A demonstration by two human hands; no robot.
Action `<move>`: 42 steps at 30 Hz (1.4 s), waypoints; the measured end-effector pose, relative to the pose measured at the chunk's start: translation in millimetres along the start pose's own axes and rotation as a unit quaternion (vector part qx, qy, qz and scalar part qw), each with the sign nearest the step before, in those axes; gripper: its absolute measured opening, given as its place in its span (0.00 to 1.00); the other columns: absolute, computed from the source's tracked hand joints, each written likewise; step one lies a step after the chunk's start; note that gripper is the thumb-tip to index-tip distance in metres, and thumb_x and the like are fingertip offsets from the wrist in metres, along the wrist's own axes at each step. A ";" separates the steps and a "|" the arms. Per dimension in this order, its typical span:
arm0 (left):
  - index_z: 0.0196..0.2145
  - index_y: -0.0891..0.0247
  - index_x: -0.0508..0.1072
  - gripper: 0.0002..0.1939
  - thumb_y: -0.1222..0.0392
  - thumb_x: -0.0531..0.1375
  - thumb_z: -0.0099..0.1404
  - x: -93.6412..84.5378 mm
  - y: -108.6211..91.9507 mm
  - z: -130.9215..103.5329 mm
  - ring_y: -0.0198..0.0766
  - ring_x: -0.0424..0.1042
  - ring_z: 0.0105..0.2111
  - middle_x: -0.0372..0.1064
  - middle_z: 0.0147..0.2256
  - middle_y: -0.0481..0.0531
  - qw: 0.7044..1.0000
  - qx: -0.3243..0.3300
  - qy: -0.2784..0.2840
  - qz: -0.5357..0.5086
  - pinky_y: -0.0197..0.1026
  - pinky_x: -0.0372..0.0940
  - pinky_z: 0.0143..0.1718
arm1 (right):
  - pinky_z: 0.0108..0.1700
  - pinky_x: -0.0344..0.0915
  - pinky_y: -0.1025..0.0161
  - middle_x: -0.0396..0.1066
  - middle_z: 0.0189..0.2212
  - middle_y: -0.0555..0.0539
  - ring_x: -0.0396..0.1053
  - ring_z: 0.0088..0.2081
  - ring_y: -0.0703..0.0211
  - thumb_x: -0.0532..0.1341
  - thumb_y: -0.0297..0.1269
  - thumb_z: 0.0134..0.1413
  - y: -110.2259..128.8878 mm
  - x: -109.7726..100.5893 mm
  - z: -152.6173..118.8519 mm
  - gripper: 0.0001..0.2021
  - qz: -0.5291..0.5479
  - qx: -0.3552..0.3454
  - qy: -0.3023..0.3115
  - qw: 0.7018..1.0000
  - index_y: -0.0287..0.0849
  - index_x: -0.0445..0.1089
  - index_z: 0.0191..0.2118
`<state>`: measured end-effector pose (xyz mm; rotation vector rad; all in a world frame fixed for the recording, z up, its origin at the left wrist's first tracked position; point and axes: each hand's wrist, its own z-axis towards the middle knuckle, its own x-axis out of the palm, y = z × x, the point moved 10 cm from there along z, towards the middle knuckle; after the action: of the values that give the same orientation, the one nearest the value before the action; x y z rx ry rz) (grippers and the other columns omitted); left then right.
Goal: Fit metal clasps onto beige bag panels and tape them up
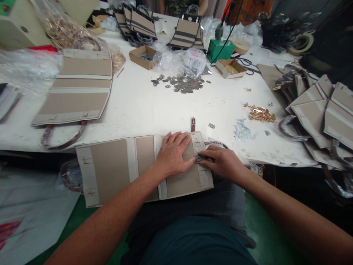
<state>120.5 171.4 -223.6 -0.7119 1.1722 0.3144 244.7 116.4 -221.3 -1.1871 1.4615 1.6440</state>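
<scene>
A long beige bag panel (111, 173) lies at the table's front edge, partly over my lap. My left hand (173, 154) rests flat on its right part, fingers spread. At the panel's right end, my right hand (220, 160) pinches a small dark metal piece (198, 159) against the pale end strip. A brown strap tab (193, 124) sticks out past the panel's far edge. Beyond the right end a wrapped handle (217, 143) shows in part behind my right hand. One flat metal plate (211, 126) lies on the table nearby.
Dark metal plates (187, 84) lie heaped mid-table, with gold fasteners (261, 114) and pale strips (244, 130) to the right. Another panel (79, 84) is at left; stacked panels (311, 106) are at right. Small boxes (142, 57) and a green device (220, 50) stand farther back. A person (183, 6) is opposite.
</scene>
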 end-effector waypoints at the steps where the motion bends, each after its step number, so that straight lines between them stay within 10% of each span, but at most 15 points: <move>1: 0.66 0.62 0.61 0.39 0.41 0.61 0.63 0.4 0.0 0.0 0.56 0.53 0.67 0.57 0.67 0.59 1.000 0.000 0.001 0.001 0.60 0.41 0.71 | 0.44 0.68 0.61 0.76 0.42 0.46 0.74 0.41 0.54 0.64 0.42 0.63 0.1 0.5 -0.3 0.12 -0.007 0.000 0.001 1.000 0.51 0.78 0.51; 34: 0.65 0.58 0.62 0.37 0.38 0.60 0.65 1.8 1.3 2.3 0.54 0.55 0.66 0.60 0.66 0.56 0.999 -0.025 -0.020 0.001 0.60 0.42 0.71 | 0.36 0.63 0.62 0.75 0.45 0.46 0.74 0.41 0.53 0.63 0.43 0.63 1.1 2.9 -8.3 0.18 -0.085 0.047 -0.010 0.995 0.52 0.71 0.58; 42: 0.65 0.60 0.63 0.37 0.37 0.60 0.65 1.6 0.3 4.4 0.55 0.55 0.66 0.60 0.66 0.58 1.000 -0.019 -0.010 0.018 0.61 0.43 0.71 | 0.35 0.62 0.64 0.76 0.40 0.49 0.75 0.38 0.58 0.60 0.41 0.66 -2.1 4.5 -10.4 0.10 -0.049 0.054 -0.023 0.997 0.53 0.78 0.46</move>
<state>124.1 174.3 -224.3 -0.7190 1.1649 0.3741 247.0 106.1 -226.0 -1.1354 1.4216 1.4992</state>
